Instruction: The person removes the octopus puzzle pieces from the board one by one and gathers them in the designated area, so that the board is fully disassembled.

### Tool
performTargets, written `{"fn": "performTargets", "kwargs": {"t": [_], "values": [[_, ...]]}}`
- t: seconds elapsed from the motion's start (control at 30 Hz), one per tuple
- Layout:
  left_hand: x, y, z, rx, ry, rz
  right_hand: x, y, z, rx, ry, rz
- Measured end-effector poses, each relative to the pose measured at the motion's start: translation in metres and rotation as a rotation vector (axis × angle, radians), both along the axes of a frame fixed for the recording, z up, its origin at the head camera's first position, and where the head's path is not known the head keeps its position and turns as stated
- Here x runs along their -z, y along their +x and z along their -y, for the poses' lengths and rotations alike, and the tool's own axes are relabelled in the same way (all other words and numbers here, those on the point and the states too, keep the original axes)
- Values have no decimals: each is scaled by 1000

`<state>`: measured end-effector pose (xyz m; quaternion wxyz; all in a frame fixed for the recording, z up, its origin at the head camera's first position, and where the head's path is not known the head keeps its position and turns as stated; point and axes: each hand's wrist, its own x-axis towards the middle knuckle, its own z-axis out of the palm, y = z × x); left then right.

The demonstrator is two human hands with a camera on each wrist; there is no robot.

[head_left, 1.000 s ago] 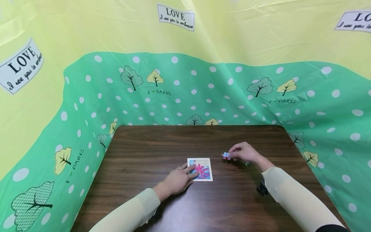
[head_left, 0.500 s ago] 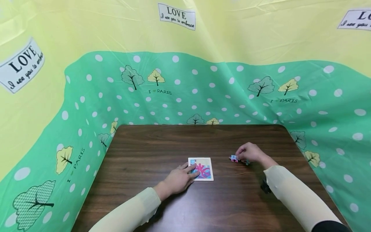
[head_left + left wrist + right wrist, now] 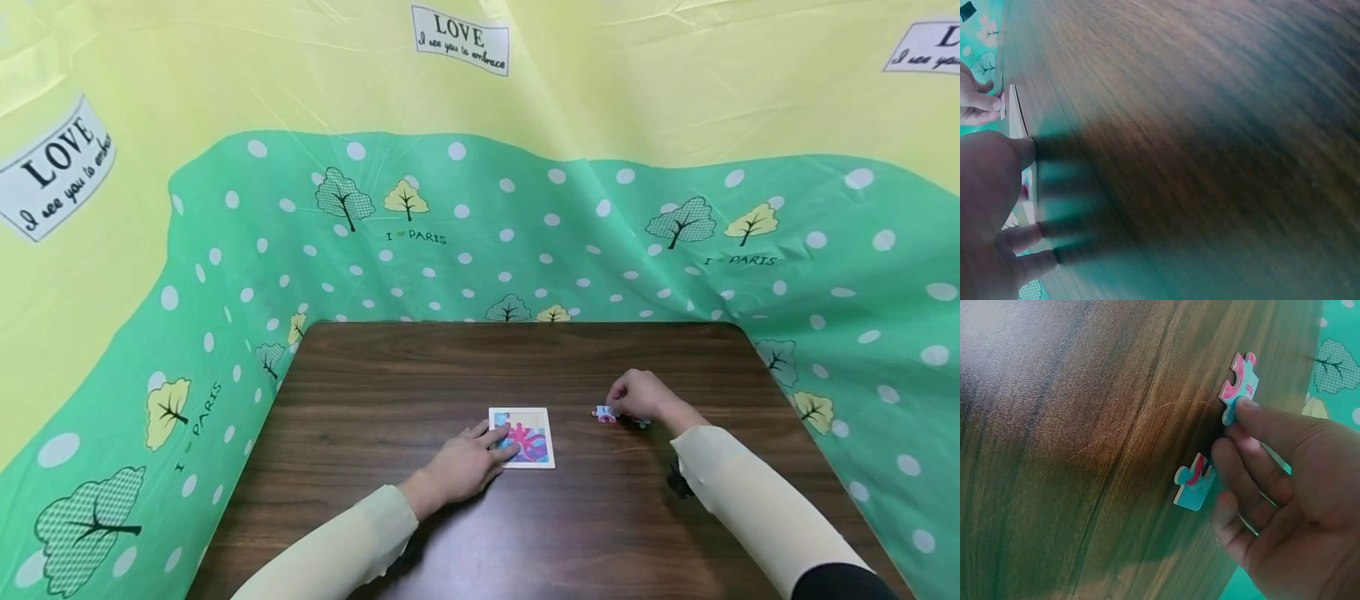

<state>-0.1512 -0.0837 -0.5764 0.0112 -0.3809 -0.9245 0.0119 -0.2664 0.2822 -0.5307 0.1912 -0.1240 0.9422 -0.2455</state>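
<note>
White-framed jigsaw puzzle (image 3: 529, 443) lies midway between the side edges of the desk (image 3: 420, 367); the left hand (image 3: 459, 465), fingers outstretched, apparently steadies it. Nearer the right edge, the right hand (image 3: 643, 394) pinches one jigsaw piece (image 3: 1245, 382) near a loose piece (image 3: 1194, 489).

The table (image 3: 420, 362) has a wood-grain surface with soft gloss, the backdrop (image 3: 442, 192) appears to be slightly shiny cloth with creases, the sleeves (image 3: 757, 504) are matt fabric, and the puzzle pieces (image 3: 1247, 381) look smooth.
</note>
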Motion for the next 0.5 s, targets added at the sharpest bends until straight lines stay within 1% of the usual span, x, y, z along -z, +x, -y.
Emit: {"fn": "performTargets", "kwargs": {"t": [0.17,0.5], "values": [[2,0,0,4,9,-7,2,-1,0,7,27,4],[-1,0,0,2,-5,1,7,-3,-2,-2,59,-17]]}}
